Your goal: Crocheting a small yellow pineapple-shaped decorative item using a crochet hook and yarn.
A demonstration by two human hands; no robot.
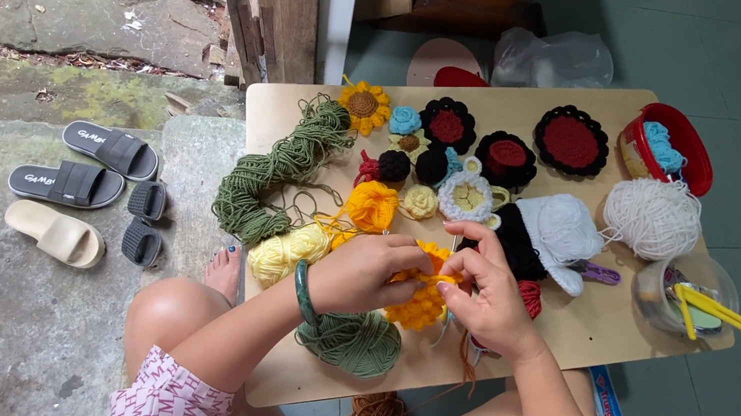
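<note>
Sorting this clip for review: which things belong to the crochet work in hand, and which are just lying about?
In hand:
left hand
right hand
orange crochet piece, held between both hands
orange yarn ball, its strand running toward the hands

Lying about:
green yarn skein
white yarn ball
red-and-black crocheted rounds
red bowl
sandals on the floor

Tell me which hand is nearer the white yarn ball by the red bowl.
Right. The right hand works the yellow crochet piece below and left of the white yarn ball; the left hand is farther left.
</note>
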